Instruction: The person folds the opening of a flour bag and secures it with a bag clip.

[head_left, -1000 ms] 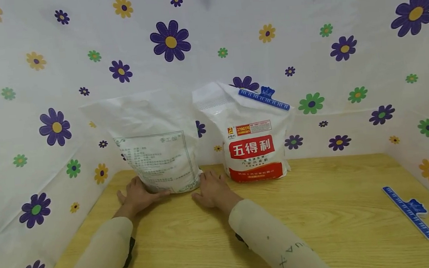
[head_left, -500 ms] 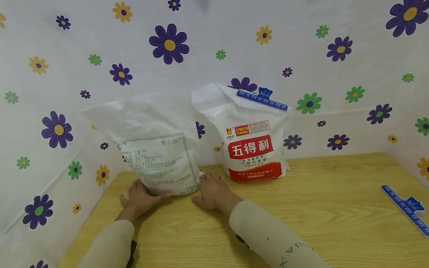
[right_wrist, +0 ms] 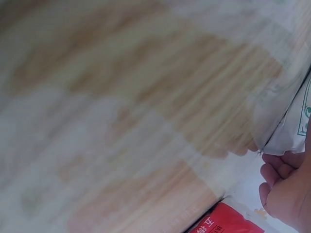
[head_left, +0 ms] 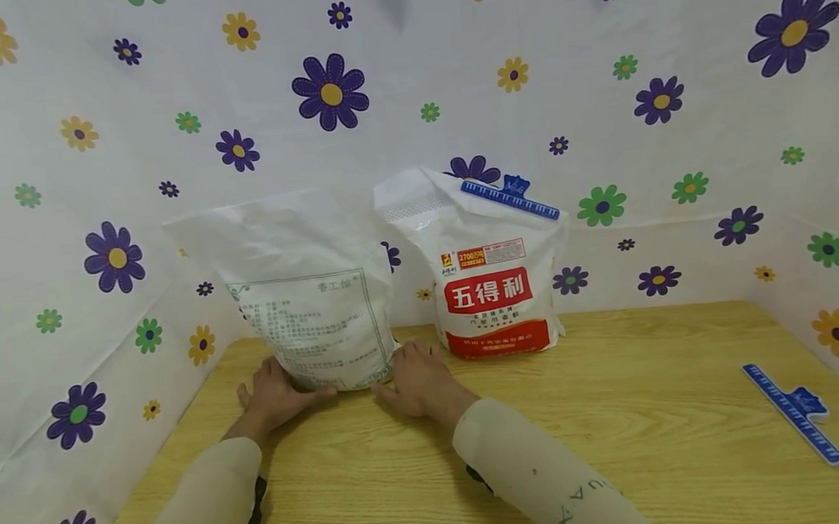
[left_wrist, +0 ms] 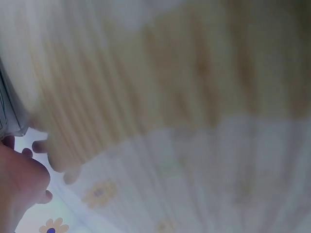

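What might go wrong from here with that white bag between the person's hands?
It might tip: the green-printed bag slants at the top, while the left hand and right hand are only down by its base.

It might spill if tipped: no clip shows on its top, and I can't tell whether it's sealed. A loose blue clip lies off to the right.

The right hand might bump the nearby red-labelled bag.

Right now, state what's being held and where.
The white bag with green print, at its bottom corners: left hand at one, right hand at the other. How firm either grip is cannot be told.
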`<state>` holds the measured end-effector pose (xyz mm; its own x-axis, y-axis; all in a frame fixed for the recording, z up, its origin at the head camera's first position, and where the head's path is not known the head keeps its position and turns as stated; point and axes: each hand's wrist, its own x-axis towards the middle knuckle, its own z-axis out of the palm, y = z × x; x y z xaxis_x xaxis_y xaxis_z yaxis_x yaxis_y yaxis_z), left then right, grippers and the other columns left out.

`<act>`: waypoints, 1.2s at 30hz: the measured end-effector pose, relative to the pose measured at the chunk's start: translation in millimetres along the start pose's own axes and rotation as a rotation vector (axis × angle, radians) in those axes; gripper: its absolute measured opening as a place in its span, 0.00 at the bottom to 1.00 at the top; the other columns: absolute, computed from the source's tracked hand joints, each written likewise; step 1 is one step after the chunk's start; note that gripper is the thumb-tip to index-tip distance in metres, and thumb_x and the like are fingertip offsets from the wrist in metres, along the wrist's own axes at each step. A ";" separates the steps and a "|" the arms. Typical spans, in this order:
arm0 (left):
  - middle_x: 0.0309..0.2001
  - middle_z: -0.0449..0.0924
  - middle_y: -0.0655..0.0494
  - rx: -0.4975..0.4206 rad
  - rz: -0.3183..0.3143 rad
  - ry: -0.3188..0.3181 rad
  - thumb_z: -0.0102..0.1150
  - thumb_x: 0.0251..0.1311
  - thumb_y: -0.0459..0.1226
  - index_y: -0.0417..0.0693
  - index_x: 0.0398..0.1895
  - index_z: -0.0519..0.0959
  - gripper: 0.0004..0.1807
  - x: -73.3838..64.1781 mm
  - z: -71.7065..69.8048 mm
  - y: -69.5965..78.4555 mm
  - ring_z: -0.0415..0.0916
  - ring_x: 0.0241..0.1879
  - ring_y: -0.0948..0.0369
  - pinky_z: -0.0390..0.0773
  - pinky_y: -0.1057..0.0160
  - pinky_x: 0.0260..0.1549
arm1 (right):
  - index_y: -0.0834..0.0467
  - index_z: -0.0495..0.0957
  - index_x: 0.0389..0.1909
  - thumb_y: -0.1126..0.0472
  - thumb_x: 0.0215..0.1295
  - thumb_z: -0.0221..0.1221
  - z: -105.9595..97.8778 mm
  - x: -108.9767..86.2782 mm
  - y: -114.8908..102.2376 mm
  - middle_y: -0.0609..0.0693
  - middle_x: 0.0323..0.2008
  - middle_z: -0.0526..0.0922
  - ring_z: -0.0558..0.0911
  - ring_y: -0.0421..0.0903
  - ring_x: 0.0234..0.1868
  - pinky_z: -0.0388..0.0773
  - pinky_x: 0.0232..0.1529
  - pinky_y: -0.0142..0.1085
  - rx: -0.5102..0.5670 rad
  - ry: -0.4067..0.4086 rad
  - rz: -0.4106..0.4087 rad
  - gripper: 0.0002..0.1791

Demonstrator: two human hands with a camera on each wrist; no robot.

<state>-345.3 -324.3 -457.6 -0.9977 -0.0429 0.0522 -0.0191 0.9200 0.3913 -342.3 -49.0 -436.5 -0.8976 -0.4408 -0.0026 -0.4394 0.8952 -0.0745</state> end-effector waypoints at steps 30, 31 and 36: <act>0.58 0.67 0.35 0.013 0.084 0.057 0.71 0.31 0.74 0.41 0.67 0.56 0.67 -11.6 6.1 3.6 0.64 0.58 0.35 0.56 0.33 0.51 | 0.59 0.70 0.58 0.19 0.62 0.39 8.5 -4.6 9.5 0.53 0.55 0.73 0.68 0.51 0.58 0.62 0.64 0.47 0.063 0.055 0.031 0.48; 0.58 0.67 0.36 0.010 0.084 0.056 0.71 0.30 0.74 0.42 0.67 0.57 0.66 -11.6 6.3 3.1 0.64 0.58 0.35 0.55 0.32 0.51 | 0.58 0.69 0.58 0.18 0.61 0.39 8.8 -4.6 9.8 0.53 0.55 0.73 0.68 0.50 0.58 0.62 0.65 0.47 0.068 0.052 0.031 0.48; 0.58 0.66 0.35 0.009 0.115 0.062 0.71 0.29 0.74 0.43 0.66 0.57 0.66 -10.0 6.2 2.2 0.64 0.57 0.34 0.55 0.30 0.50 | 0.58 0.69 0.59 0.16 0.58 0.39 6.0 -6.6 10.5 0.53 0.54 0.74 0.69 0.49 0.58 0.63 0.64 0.47 0.039 0.064 0.023 0.51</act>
<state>-335.9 -319.4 -463.0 -0.9874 0.0398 0.1528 0.0947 0.9238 0.3711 -340.7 -37.1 -443.3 -0.9084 -0.4140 0.0586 -0.4181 0.9012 -0.1142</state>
